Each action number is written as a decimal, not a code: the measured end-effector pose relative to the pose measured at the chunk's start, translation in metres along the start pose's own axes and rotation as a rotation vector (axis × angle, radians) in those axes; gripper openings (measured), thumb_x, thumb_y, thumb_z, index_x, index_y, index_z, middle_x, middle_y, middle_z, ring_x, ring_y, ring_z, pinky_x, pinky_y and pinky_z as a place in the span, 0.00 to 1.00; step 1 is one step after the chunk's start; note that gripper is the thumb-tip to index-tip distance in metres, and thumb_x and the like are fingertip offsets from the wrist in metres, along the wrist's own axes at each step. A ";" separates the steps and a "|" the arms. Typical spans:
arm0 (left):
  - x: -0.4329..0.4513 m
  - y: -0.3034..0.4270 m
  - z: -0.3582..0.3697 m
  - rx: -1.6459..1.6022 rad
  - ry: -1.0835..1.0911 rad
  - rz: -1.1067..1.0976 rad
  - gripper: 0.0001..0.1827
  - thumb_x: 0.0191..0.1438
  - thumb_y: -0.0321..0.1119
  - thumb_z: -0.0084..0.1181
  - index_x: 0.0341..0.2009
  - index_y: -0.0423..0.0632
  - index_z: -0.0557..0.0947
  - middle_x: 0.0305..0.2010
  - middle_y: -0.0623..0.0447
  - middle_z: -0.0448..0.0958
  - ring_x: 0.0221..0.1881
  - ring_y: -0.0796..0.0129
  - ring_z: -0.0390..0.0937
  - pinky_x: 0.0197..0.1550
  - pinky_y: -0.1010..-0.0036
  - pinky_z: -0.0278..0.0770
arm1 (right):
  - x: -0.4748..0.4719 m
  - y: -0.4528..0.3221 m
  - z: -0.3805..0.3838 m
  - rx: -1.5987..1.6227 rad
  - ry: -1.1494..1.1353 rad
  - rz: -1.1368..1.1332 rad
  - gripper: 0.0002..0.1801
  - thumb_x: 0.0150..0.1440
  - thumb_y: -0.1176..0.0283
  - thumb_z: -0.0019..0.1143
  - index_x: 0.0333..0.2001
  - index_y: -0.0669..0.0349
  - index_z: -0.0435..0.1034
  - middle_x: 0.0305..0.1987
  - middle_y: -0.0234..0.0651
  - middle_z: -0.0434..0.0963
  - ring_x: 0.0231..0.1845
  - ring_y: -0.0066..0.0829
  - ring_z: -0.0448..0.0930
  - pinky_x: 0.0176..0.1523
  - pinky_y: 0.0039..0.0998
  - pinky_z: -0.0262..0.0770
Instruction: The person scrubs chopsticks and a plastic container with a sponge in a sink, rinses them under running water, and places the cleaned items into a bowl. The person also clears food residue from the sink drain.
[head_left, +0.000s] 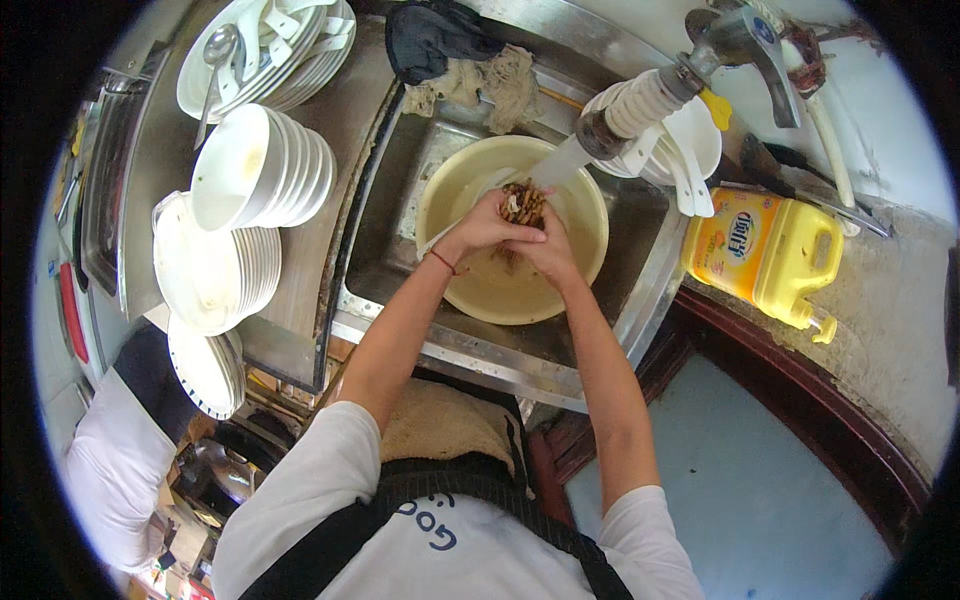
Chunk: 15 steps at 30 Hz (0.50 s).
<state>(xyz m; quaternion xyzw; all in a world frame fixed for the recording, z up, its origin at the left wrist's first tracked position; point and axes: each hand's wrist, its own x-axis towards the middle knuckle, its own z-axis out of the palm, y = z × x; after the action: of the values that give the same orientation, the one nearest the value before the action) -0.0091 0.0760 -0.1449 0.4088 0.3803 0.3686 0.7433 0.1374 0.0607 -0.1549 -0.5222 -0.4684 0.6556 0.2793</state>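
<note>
Both hands close around a bunch of thin brown sticks (523, 204), which look like chopsticks seen end-on. My left hand (478, 226), with a red cord at its wrist, grips the bunch from the left. From the right, my right hand (553, 255) wraps it. Beneath them is a cream plastic basin (517, 311) with cloudy water in it, standing in a stainless steel sink (382, 259). Water runs from the tap's white hose (643, 105) onto the sticks. Something white, partly hidden by my left hand, lies in the basin.
Left of the sink stand stacked white bowls (247, 169), plates (202, 262) and dishes with spoons (255, 52). Rags (480, 82) lie on the back rim. At right are more white bowls (694, 124) and a yellow detergent jug (765, 251). A person (124, 450) is at lower left.
</note>
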 end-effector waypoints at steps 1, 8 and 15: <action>0.000 -0.002 0.001 -0.007 0.007 0.002 0.35 0.39 0.26 0.68 0.54 0.42 0.70 0.55 0.56 0.70 0.51 0.74 0.68 0.55 0.74 0.65 | -0.001 0.002 0.000 0.002 0.031 -0.026 0.33 0.38 0.77 0.66 0.50 0.63 0.62 0.45 0.35 0.73 0.46 0.28 0.74 0.50 0.29 0.70; -0.003 0.017 0.004 -0.006 -0.092 -0.132 0.29 0.50 0.32 0.61 0.56 0.42 0.69 0.56 0.56 0.69 0.53 0.75 0.66 0.57 0.76 0.62 | -0.008 -0.006 0.006 -0.093 0.163 -0.196 0.29 0.41 0.79 0.64 0.49 0.63 0.62 0.45 0.34 0.72 0.45 0.26 0.74 0.48 0.28 0.71; 0.000 0.007 0.024 0.197 0.229 0.009 0.20 0.55 0.36 0.54 0.49 0.39 0.73 0.45 0.55 0.75 0.43 0.76 0.69 0.48 0.77 0.67 | -0.001 0.007 0.013 0.092 0.257 -0.069 0.21 0.45 0.78 0.60 0.45 0.65 0.66 0.40 0.33 0.75 0.41 0.25 0.75 0.45 0.27 0.70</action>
<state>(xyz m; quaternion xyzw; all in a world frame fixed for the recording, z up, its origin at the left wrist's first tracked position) 0.0101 0.0709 -0.1291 0.4370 0.4950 0.3768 0.6496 0.1261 0.0530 -0.1605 -0.5722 -0.4156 0.5941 0.3831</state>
